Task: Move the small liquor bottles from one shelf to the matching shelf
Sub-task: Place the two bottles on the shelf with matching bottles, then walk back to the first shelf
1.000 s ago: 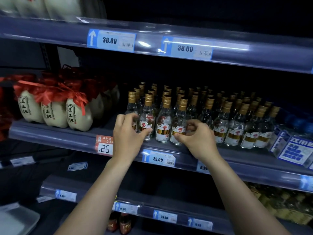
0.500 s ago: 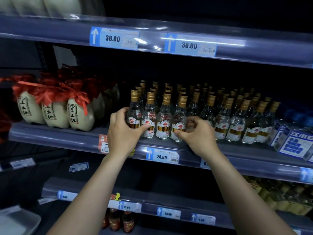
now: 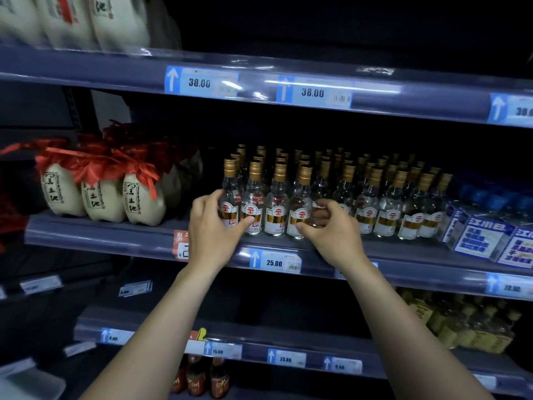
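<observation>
The small liquor bottles (image 3: 340, 192), clear with gold caps and red-and-gold labels, stand upright in packed rows on the middle shelf (image 3: 115, 235), just as they did a second ago; none has left it. What has changed is mostly the hands' placing against the front row. The left hand (image 3: 215, 226) has drawn in from the shelf lip to the leftmost front bottle (image 3: 230, 197): its fingers curl round that bottle's left side while the thumb lies across the labels of it and its neighbour, so the hand is cupped round the end of the row, though whether it grips firmly enough to lift cannot be told. The right hand (image 3: 334, 229) sits at about the same spot as half a second ago, beside the fourth front bottle (image 3: 301, 209), thumb pressed to the lower part of its label and fingers bent in behind it toward the next bottle; the grip is narrow and clawed, touching glass. The four front bottles between the two hands look bunched closer than before and stand a little forward of the rest. The camera has tipped, so the upper shelf's 38.00 price tags (image 3: 202, 82) sit lower in view, and the 25.00 tag (image 3: 274, 262) shows between the wrists. Cream jars with red ribbon (image 3: 98, 192) stand to the left on the same shelf, blue-labelled packs (image 3: 484, 238) to the right.
</observation>
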A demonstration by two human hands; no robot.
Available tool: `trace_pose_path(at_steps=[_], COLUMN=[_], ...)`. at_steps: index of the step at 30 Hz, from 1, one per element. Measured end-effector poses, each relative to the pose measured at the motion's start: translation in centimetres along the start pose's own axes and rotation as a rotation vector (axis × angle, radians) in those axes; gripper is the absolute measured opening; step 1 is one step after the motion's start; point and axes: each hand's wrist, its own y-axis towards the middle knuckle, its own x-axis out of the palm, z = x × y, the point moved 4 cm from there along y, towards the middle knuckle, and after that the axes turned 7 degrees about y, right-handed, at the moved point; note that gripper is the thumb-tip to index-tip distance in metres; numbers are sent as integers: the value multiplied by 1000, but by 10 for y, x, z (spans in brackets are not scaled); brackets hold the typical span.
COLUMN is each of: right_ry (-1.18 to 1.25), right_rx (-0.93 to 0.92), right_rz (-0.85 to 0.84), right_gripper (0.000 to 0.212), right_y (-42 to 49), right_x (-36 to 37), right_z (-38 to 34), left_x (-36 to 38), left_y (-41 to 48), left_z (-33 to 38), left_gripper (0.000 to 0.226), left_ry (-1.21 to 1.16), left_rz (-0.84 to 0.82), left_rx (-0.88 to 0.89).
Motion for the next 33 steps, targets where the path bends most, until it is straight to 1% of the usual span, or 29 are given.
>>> trace_pose_path(at_steps=[4,7,9,13,17,21,24,25,29,33], right_ry=[-107,-151,-152,-171,-184,-174,-151,-144,-153,-198], right_rx=[-79,-134,-181,-195,-200,-167,-128,-122,-125,-193], right_rz=[44,74,66,-46,-195,-387,-558,-620,-913,-1152], right_gripper=[62,54,47,46,47,44,28,26,42,48], right_y=[-22,-41,-58,-98,-155,-237,-314,-342,-462,-583], right_x=[-9,-16,-20,-20,-11,14,46,59,112,156], right_z=[-8,-15,-20,-18,-5,22,37,40,40,19], left_x=[-13,-20,-25,-37,-61,-96,-130,-144,-215,-309], left_y=[-19,-39,-58,-108,-176,-271,-354,-382,-496,-617], left_z=[12,26,38,54,47,18,-8,-18,-63,-92], left_gripper=[69,61,52,43,43,44,36,37,50,58], left_ry=[39,33,27,91,211,329,388,407,463,516], left_rz=[1,-60,-115,-186,-233,-293,-357,-367,-391,-363], left_rx=[21,26,43,53,-16,-161,-315,-373,-659,-925])
